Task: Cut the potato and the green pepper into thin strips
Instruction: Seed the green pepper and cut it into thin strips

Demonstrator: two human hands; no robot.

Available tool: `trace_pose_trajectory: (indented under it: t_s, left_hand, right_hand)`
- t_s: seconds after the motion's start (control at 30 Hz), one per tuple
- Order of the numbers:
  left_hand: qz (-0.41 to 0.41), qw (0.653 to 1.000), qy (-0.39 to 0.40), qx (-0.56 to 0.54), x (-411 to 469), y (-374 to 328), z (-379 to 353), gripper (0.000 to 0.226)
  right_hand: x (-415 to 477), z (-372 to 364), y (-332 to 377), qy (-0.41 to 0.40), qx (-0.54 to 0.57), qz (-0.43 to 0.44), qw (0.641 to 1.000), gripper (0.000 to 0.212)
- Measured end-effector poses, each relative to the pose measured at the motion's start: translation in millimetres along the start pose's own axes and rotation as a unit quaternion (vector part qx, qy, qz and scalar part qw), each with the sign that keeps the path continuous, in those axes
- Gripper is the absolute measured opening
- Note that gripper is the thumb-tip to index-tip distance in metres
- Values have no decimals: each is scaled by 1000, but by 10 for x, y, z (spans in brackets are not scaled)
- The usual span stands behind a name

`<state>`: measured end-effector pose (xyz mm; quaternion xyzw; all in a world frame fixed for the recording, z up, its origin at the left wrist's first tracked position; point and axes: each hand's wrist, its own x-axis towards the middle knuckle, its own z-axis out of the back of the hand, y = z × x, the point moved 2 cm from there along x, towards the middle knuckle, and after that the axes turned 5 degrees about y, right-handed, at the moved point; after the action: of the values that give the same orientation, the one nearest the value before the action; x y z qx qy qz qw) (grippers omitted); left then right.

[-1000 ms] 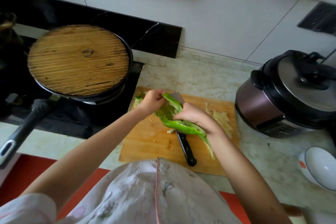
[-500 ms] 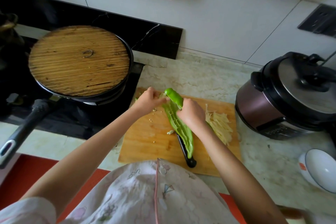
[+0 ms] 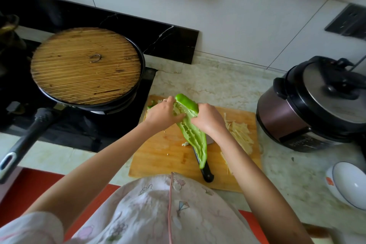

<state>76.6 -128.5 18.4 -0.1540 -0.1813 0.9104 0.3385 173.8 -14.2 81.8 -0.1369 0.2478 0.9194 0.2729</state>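
Observation:
A long green pepper, split open with its pale inside showing, hangs over the wooden cutting board. My right hand grips its upper right edge. My left hand has its fingers in the seed core near the top. A pile of thin potato strips lies on the board's right side. A black-handled knife rests on the board under the pepper, its blade mostly hidden. Another green piece peeks out behind my left hand.
A black pan with a bamboo lid sits on the stove at left, its handle pointing toward me. A pressure cooker stands right of the board. A white bowl sits at the right edge. Seeds dot the board.
The pepper has turned from lying diagonally to hanging lengthwise, opened flat. My left hand has moved from the pepper's tip into the seed core; my right hand stayed on its upper edge.

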Motion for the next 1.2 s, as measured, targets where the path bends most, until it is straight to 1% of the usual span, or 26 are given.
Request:
trace_pose_trajectory:
  t_s: [0.13, 0.2, 0.33, 0.37, 0.47, 0.6, 0.67, 0.73, 0.8, 0.83, 0.87, 0.9, 0.93, 0.97, 1.0, 1.07, 1.1, 1.2]
  left_hand:
    - [-24, 998, 8, 55, -31, -17, 4, 57]
    - [-39, 996, 23, 72, -52, -10, 10, 47]
    - [-47, 997, 45, 29, -77, -1, 10, 32]
    - [-49, 998, 46, 3, -78, 5, 10, 31]
    - [-66, 993, 60, -80, -71, 19, -3, 42]
    - [-79, 989, 68, -102, -49, 60, -6, 54]
    - [-92, 990, 68, -82, -32, 61, 15, 49]
    - [-106, 992, 63, -40, -8, 81, 24, 41]
    - [-128, 992, 18, 1, -28, 92, 69, 34]
    - [-147, 989, 15, 18, -31, 102, 55, 36]
    - [-148, 986, 40, 61, -30, 107, 12, 33]
    - [-145, 982, 38, 115, 12, 135, -70, 21]
    - [-133, 980, 10, 146, 67, 133, -115, 20]
    - [-129, 975, -27, 179, 67, 84, -123, 32]
    - [-108, 974, -19, 198, 18, 19, -79, 40]
    - [-65, 975, 23, 212, -33, -57, -62, 35]
    - [-57, 975, 10, 214, -31, -53, -99, 32]
    - [-57, 984, -1, 170, -7, -55, -125, 37]
  right_hand:
    - [-7, 14, 13, -3, -4, 1, 1000, 11]
    - [-6, 20, 7, 9, -9, 5, 1000, 9]
    - [1, 31, -7, 19, -11, 6, 1000, 9]
    - [-2, 41, -4, 17, -8, 8, 1000, 9]
    - [-1, 82, -5, 16, 2, 8, 1000, 14]
    - [13, 122, -18, 42, 12, -2, 999, 10]
    - [17, 139, -28, 49, 15, -7, 999, 6]
    - [14, 146, -19, 51, 16, -10, 999, 6]
    - [5, 138, -1, 50, 13, -8, 999, 15]
    - [3, 126, 8, 48, 12, -7, 999, 21]
    - [0, 117, 17, 45, 11, -8, 999, 24]
    - [-3, 106, 30, 43, 7, -9, 999, 25]
    - [-3, 97, 38, 39, 4, -10, 999, 24]
    - [-1, 92, 43, 37, 1, -12, 999, 23]
    - [-3, 91, 43, 35, 0, -14, 999, 21]
    - [-12, 100, 33, 33, 2, -16, 999, 23]
    - [-19, 108, 27, 32, 4, -16, 999, 24]
    - [-37, 123, 26, 27, -3, -14, 1000, 22]
